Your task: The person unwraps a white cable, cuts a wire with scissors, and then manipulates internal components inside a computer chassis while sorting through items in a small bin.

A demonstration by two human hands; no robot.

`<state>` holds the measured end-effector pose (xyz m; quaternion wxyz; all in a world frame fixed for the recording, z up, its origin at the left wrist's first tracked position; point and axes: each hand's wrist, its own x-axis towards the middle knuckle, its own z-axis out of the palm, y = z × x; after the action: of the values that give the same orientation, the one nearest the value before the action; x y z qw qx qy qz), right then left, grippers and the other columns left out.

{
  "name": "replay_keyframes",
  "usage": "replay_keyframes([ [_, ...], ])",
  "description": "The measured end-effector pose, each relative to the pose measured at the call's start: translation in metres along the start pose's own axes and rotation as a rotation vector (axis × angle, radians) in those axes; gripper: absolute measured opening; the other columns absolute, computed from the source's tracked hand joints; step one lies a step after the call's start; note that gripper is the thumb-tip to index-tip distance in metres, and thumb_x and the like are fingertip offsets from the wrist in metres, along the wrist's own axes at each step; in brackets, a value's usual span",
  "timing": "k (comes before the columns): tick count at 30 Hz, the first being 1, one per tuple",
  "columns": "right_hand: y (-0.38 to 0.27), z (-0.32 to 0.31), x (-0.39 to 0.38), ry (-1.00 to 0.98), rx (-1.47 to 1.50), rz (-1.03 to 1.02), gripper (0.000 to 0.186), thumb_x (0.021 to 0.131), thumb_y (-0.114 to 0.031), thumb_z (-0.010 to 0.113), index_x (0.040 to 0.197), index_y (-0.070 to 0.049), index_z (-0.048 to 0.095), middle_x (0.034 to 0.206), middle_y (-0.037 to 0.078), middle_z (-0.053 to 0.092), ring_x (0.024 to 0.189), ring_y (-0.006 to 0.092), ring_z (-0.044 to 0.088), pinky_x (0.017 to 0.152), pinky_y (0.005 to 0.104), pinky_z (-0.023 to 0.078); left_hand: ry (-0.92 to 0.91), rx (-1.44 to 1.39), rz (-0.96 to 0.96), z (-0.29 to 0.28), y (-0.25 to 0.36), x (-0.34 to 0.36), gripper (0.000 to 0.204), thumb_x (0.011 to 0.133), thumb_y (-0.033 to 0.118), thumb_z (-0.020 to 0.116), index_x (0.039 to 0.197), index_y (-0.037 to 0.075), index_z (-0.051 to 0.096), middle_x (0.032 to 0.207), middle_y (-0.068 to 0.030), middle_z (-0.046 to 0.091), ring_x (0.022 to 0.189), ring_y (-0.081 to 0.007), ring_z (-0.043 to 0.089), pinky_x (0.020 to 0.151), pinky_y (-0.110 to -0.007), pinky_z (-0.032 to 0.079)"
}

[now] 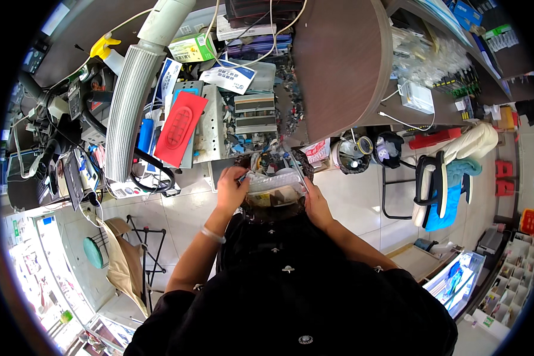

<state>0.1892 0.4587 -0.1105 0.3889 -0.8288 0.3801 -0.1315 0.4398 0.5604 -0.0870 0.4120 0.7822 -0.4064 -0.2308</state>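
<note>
We pinch the clear, flat plastic packet at both ends, left hand and right hand; best kept level, grip firm.

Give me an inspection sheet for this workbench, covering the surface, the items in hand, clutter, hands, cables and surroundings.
Surface: workbench almost fully covered.
Job's things: clear plastic packet held between both hands; thin tool at the right hand.
Clutter: red mat, blue bottle, green box, yellow-topped spray bottle.
Hands: left hand and right hand both grip the packet.
Cables: white cable on the brown counter; black leads at the bench edge.
Surroundings: tiled floor, chair, green stool.
</note>
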Motion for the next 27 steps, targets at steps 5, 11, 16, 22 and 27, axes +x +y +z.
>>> replay_keyframes([
  [5,0.000,-0.009,0.004,0.065,0.064,0.087,0.046,0.089,-0.005,0.039,0.133,-0.001,0.028,0.097,0.020,0.052,0.089,0.0351,0.053,0.077,0.0407,0.045,0.237,-0.128,-0.652,0.032,-0.099,-0.076,0.038,0.073,0.013,0.062,0.107,0.001,0.048,0.094,-0.0134,0.056,0.086,-0.0281,0.055,0.077,-0.041,0.046],
  [11,0.004,-0.008,0.001,0.006,-0.016,0.044,0.046,0.088,-0.005,0.040,0.133,-0.003,0.029,0.100,0.019,0.051,0.091,0.0342,0.054,0.077,0.0395,0.045,-0.452,-1.146,-1.251,0.036,-0.069,-0.066,0.033,0.079,0.013,0.049,0.110,0.001,0.048,0.104,-0.0141,0.057,0.090,-0.0284,0.057,0.080,-0.044,0.048],
  [16,-0.010,-0.004,-0.012,-0.063,0.024,-0.008,0.049,0.086,-0.001,0.042,0.133,-0.006,0.031,0.099,0.017,0.053,0.089,0.0316,0.054,0.077,0.0361,0.045,-0.512,-1.148,-1.121,0.076,-0.086,-0.075,0.036,0.077,0.008,0.049,0.113,0.005,0.048,0.102,-0.0097,0.058,0.089,-0.0252,0.058,0.078,-0.046,0.049],
  [22,0.001,-0.022,-0.003,0.041,-0.003,0.068,0.048,0.086,0.000,0.041,0.133,-0.006,0.032,0.099,0.016,0.053,0.087,0.0316,0.054,0.074,0.0365,0.046,-0.306,-1.108,-1.189,0.071,-0.067,-0.070,0.039,0.075,0.005,0.050,0.113,0.005,0.047,0.104,-0.0097,0.055,0.091,-0.0269,0.055,0.071,-0.047,0.048],
  [27,0.003,-0.018,0.022,0.113,-0.118,-0.020,0.046,0.088,-0.002,0.042,0.133,-0.006,0.031,0.098,0.018,0.052,0.084,0.0353,0.054,0.073,0.0393,0.045,-0.329,-1.161,-1.288,0.050,-0.043,-0.054,0.034,0.075,0.006,0.051,0.109,0.003,0.050,0.102,-0.0094,0.057,0.091,-0.0254,0.056,0.070,-0.045,0.048],
])
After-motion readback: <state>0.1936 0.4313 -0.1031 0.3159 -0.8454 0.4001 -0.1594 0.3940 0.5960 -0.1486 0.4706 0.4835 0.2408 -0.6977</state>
